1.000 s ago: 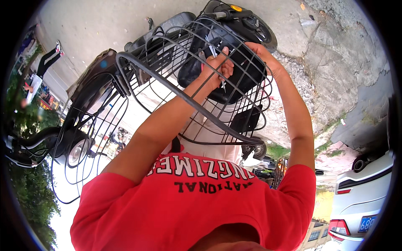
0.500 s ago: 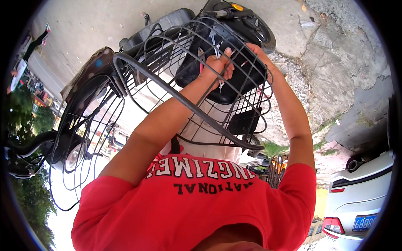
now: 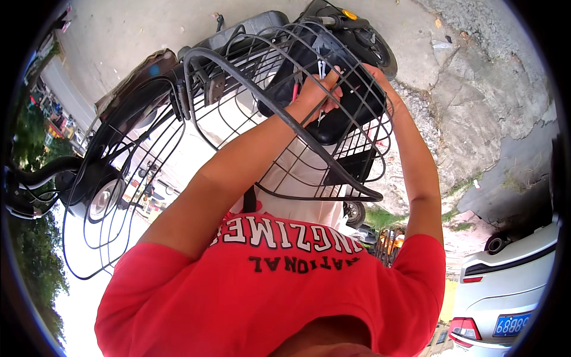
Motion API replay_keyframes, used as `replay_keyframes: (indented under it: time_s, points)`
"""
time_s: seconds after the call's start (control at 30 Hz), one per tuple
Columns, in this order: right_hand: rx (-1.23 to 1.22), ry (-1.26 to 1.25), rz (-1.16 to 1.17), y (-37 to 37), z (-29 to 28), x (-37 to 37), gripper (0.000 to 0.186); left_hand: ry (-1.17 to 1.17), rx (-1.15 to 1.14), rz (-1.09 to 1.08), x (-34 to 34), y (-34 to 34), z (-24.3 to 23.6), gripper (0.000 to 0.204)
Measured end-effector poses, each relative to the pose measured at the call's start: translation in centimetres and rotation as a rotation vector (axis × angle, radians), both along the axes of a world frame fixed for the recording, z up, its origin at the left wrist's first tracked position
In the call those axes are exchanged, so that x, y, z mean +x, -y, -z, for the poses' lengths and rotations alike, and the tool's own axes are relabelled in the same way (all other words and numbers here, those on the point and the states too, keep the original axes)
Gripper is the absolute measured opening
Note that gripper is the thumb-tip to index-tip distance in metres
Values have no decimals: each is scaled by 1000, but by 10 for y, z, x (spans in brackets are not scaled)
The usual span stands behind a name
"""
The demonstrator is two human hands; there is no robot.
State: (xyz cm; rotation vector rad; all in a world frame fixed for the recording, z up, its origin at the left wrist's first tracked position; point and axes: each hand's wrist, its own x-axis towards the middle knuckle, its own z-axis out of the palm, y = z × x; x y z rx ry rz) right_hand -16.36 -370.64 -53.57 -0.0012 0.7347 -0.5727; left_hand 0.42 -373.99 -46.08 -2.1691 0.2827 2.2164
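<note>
Within a black wire basket point(image 3: 369, 192) with a thick, curved, dark rim, gripping a slim, silver-coloured metal tool point(image 3: 322, 66) in the left hand point(image 3: 322, 98), with curled fingers and a raised thumb. Sticking out above and below the closed fist, over the dark hollow of a rounded black container point(image 3: 328, 135) set in the basket. Just left of that hand, over the same container, a small metal tool with a pinkish-red handle point(image 3: 295, 90).

At the basket's right edge, reaching in with the right hand point(image 3: 379, 78), bent at the fingers near the container's side; too hidden by wires to tell whether closed on anything.

Across the bottom, a bright red short-sleeved shirt point(image 3: 267, 297) with printed lettering. Beyond the basket, a long padded black seat point(image 3: 262, 25) and an amber reflector point(image 3: 350, 14) beside a black wheel. Far left, a second black wire basket point(image 3: 88, 278) near a round headlamp point(image 3: 107, 200). Lower right, a white car point(image 3: 505, 279); above, cracked grey ground point(image 3: 476, 89).
</note>
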Motion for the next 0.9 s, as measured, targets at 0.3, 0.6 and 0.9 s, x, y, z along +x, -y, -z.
replay_keyframes:
  time_s: [0.3,0.6,0.9]
  points:
    - [112,-42,37,11,-31,-8,24,-52,-31,-22,6,-10,14,52]
    - [228,-821,588,-37,-31,-41,29,-163,-3,-56,4,0,12,46]
    - [-31,-1399,1050,-68,-210,-9,23,-464,136,-395,27,-11,-33,28]
